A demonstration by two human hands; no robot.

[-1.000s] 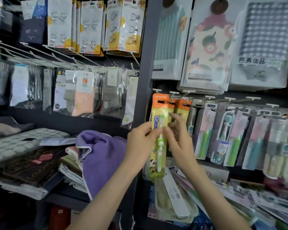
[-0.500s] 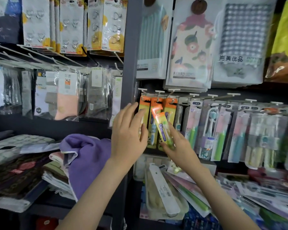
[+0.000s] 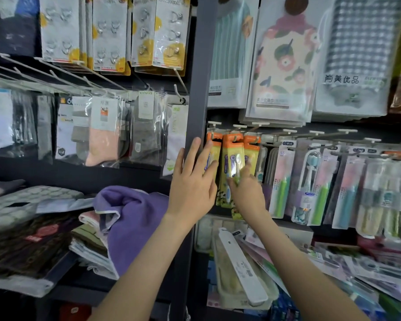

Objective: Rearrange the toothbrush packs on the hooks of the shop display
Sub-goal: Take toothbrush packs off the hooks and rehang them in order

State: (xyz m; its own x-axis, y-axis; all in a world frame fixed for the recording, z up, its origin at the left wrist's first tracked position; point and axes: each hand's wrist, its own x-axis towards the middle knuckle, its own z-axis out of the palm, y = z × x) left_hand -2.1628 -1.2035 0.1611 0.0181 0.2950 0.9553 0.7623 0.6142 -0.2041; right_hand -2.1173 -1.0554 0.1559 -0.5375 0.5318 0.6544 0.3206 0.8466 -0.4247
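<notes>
Three orange-and-yellow toothbrush packs hang side by side on hooks (image 3: 235,126) just right of a grey post. My left hand (image 3: 192,181) lies flat with straight fingers on the leftmost pack (image 3: 214,137). My right hand (image 3: 247,189) pinches the lower half of the middle pack (image 3: 232,156), whose orange top sits up at its hook; glare blurs the pack's front. The third pack (image 3: 251,147) hangs to the right, partly behind my right fingers.
More toothbrush packs in pink, green and blue (image 3: 315,181) fill the hooks to the right. The grey post (image 3: 197,89) stands at my left hand. Loose packs and a white case (image 3: 239,262) lie on the shelf below. Socks (image 3: 102,135) and a purple towel (image 3: 134,218) are on the left.
My right hand has raised the tilted pack until it hangs upright at the middle hook. My left hand has slid up and flattened on the leftmost pack.
</notes>
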